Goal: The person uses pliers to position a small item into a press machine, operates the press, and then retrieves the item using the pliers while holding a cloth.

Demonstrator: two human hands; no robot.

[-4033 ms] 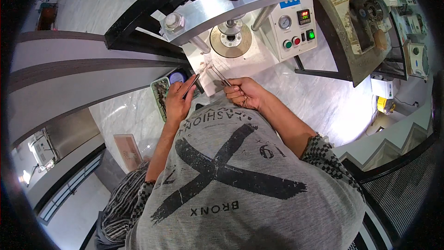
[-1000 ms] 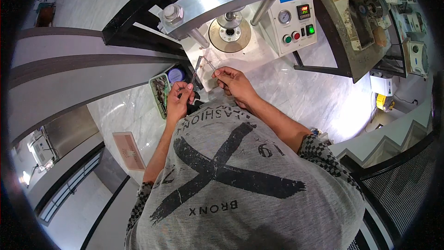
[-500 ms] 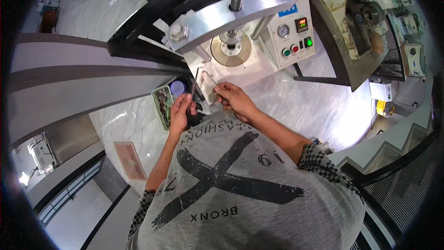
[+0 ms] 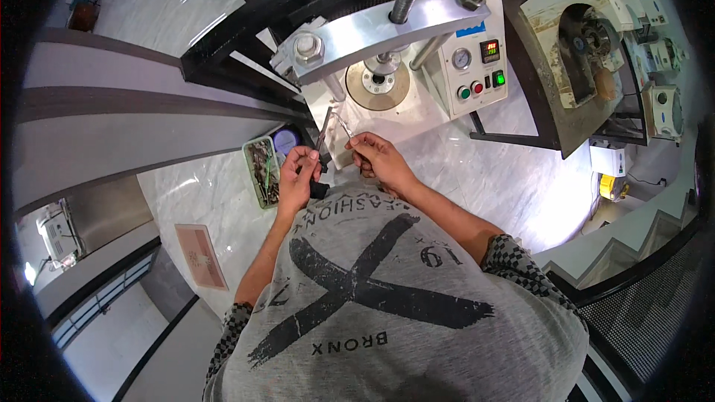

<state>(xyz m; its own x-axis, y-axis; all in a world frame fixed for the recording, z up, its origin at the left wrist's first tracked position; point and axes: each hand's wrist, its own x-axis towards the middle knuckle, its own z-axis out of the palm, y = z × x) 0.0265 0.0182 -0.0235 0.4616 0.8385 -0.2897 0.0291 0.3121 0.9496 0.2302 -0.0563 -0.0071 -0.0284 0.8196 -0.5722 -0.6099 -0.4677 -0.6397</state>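
This looks like careful tip work. The left hand [image 4: 297, 173] is closed on a dark stick [image 4: 324, 131]; the right hand [image 4: 380, 161] pinches a shiny stick [image 4: 343, 127]. Their 2 tips nearly meet near the round plate [image 4: 360, 97]. The next move needs slow care.

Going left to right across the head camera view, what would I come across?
Pinkish flat panel, pale green tray, left hand, dark slim tool, thin metal tool, right hand, machine's control panel, yellow object.
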